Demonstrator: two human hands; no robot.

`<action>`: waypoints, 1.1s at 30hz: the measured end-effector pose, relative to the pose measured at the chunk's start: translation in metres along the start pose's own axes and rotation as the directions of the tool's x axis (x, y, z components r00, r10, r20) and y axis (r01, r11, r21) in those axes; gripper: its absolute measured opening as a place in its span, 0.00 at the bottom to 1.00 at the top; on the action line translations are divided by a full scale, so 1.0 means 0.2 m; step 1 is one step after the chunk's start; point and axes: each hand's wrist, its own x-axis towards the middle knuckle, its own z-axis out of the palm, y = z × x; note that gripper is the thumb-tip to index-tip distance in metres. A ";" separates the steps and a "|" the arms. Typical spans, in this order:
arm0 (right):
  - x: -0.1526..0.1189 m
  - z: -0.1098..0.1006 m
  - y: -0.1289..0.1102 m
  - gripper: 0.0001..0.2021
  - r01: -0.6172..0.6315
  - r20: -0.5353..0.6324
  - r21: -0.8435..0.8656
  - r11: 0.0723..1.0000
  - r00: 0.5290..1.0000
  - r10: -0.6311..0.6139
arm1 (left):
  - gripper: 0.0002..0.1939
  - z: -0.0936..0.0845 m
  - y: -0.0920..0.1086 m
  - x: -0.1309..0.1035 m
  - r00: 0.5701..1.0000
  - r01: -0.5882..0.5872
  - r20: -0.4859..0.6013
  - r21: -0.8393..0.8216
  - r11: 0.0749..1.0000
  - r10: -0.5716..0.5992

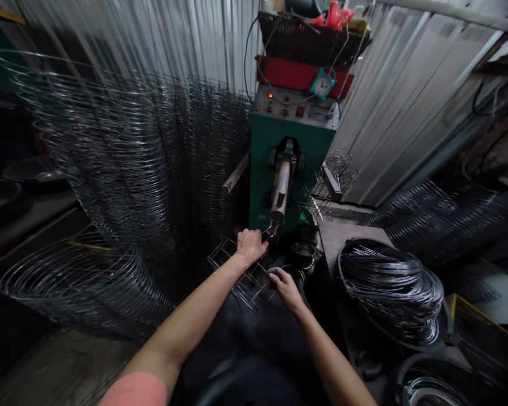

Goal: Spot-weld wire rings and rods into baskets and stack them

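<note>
Left hand [249,247] closed, apparently gripping the wire frame [250,285]; right hand [284,286] pinches it.

Dim workshop; pale daylight glints through the corrugated wall [376,113] beyond the left hand [250,247]; deep shadow pools below it; outer edges look stretched, softly blurred.

Tall stacks of wire rings [118,152] stand before a corrugated wall [385,96], near a turquoise clock [322,84].
</note>
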 end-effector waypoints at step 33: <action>-0.07 0.10 -0.04 0.18 -0.029 -0.038 0.243 0.970 0.998 0.040 | 0.42 0.34 -0.18 -0.71 0.912 0.067 0.118 -0.988 -0.142 -0.393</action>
